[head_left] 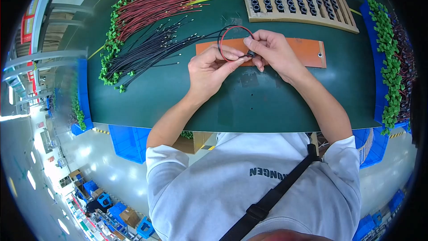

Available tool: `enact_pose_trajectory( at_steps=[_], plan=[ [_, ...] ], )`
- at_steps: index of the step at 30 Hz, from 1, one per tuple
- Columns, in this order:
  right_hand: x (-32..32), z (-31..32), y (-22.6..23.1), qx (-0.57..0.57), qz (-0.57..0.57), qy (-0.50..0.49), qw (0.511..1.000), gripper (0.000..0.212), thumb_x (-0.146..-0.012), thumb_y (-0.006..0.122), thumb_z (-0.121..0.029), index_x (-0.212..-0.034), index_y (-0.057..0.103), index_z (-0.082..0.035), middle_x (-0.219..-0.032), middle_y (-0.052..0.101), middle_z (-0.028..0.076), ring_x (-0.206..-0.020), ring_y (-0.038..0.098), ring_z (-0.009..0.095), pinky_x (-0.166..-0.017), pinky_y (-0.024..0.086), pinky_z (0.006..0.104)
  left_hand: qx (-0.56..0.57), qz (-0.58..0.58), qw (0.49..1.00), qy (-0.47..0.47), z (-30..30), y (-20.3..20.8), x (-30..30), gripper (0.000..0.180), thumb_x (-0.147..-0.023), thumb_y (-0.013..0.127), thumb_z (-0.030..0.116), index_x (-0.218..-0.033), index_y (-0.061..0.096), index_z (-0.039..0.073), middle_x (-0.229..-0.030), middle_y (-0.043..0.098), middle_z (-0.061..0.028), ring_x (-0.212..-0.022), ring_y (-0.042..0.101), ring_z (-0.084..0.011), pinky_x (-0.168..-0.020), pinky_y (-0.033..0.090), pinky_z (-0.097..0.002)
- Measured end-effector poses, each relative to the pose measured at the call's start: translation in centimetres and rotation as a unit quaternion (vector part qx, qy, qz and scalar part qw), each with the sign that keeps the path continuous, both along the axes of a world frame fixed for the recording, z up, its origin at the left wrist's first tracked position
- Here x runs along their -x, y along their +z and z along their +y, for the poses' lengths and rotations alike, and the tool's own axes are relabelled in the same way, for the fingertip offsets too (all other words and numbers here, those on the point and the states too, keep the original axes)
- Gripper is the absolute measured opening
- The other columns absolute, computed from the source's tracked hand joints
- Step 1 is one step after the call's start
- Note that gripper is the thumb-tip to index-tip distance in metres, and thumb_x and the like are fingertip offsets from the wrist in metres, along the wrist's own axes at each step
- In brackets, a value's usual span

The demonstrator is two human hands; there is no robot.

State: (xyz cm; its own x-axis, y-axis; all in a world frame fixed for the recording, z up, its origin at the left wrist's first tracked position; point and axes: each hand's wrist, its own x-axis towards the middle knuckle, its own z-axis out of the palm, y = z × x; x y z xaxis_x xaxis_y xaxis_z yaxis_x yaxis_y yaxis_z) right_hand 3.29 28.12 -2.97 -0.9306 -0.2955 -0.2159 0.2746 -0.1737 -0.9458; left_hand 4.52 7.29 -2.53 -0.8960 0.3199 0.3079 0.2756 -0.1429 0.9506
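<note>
Over an orange board (307, 52) on the green table, my two hands meet. A red wire (237, 26) and a black wire (218, 44) loop up between them. My left hand (206, 70) is closed, thumb and fingers pinching the wires near their ends. In the fingers of my right hand (277, 53) is a small black part (251, 54), which the wires reach; its shape is mostly hidden by the fingers. Left of my hands lies a bundle of black wires (147, 56) with green connectors.
Red wires (156, 4) with green connectors (117, 22) lie at the far left. A wooden tray (303, 20) holds rows of black ring-shaped parts at the far right. Blue bins (372, 69) with green connectors flank the table, whose near edge is at my waist.
</note>
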Motion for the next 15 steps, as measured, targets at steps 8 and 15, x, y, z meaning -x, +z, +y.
enact_pose_trajectory(
  at_steps=[8,15],
  plan=[
    [-0.8,-0.2,0.1,0.016,-0.011,0.006,1.0,0.028,-0.103,0.066,-0.026,-0.104,0.065,0.002,-0.077,0.066,0.003,-0.061,0.06,0.006,-0.055,0.049,0.022,0.136,0.3,0.944,0.03,-0.4,-0.2,1.2,0.017,-0.074,0.084,-0.006,-0.085,0.075,0.002,-0.096,0.075,-0.0078,-0.091,0.072,-0.0226,-0.076,0.058,-0.0338],
    [-1.4,0.3,0.5,0.059,0.031,-0.023,0.998,0.026,-0.103,0.065,-0.018,-0.119,0.067,0.002,-0.094,0.068,0.003,-0.074,0.059,0.006,-0.065,0.049,0.0214,0.186,0.316,0.929,0.049,0.1,-0.9,0.8,0.017,-0.069,0.084,-0.003,-0.082,0.075,0.003,-0.089,0.071,-0.007,-0.085,0.068,-0.0251,-0.071,0.054,-0.0338]
  ],
)
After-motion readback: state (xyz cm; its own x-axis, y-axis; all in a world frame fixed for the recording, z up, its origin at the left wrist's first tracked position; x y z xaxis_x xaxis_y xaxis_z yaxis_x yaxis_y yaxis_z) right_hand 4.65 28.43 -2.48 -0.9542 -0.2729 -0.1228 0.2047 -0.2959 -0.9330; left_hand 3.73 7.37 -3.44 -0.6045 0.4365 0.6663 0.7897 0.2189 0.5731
